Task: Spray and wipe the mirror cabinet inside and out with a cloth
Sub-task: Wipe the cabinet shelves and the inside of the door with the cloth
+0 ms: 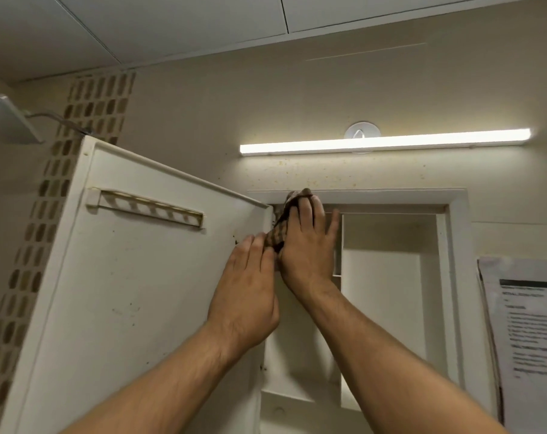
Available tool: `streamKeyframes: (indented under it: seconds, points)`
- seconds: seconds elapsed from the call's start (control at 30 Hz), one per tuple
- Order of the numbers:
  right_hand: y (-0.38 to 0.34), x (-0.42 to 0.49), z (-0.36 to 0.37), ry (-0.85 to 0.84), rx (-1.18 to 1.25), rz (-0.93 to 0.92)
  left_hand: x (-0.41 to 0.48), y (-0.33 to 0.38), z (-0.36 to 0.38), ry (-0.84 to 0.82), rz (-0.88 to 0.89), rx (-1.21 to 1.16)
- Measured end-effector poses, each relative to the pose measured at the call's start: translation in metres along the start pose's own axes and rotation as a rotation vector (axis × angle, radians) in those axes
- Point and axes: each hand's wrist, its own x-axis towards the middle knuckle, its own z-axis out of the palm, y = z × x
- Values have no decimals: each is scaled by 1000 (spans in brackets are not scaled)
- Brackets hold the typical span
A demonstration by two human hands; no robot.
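Cabinet (453,277): white, wall-mounted, standing open; inner shelf (381,250) and a vertical divider visible
Door (125,292): swung out to the left, inner face toward the camera, speckled with dark spots; small rail (147,208) fixed near its top
Cloth (281,227): dark, checked, bunched; lies at the hinge side in the cabinet's upper left corner, running from the top frame down along the door's edge
Right hand (306,249): laid flat over the cloth, fingers straight and spread, pressing it to the frame; cloth shows above the fingertips and left of the palm
Left hand (247,289): just below and left of the right, touching it; fingers straight and together, tips at the cloth's lower end on the door's edge
Light (384,142): lit strip on the wall above the cabinet
Paper (529,333): printed sheet on the wall, right of the cabinet; text blurred
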Motion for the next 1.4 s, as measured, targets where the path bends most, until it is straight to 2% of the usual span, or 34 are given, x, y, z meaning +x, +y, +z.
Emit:
streamKeyframes:
  seconds: [0.2,0.23,0.27,0.37,0.43,0.73,0.93,1.1,1.17,1.3,1.4]
  points:
    - [42,24,-24,124,-93,258,6,11,9,-40,19,48]
    - [45,30,-27,104,-102,228,10,16,9,-27,19,38]
    - [45,35,-27,71,-113,109,14,21,8,-11,21,27]
    - [55,31,-19,-105,-206,-430,23,39,8,30,13,-26]
    - [79,27,-24,-138,-265,-512,25,50,10,18,20,-42]
    - [193,-42,-91,-88,-463,32,28,109,35,-29,96,-111]
    - [186,-79,-91,-136,-420,38,26,145,38,-14,124,-205]
    - [180,-161,-94,-242,-425,6,3,119,37,-16,139,-157]
    - [184,-141,-99,-265,-470,-14,-1,106,40,-40,130,-117]
    - [187,-43,-111,-194,-596,-20,1,104,45,-83,79,-130]
    - [185,-48,-111,-154,-557,5,-1,112,47,-83,96,-180]
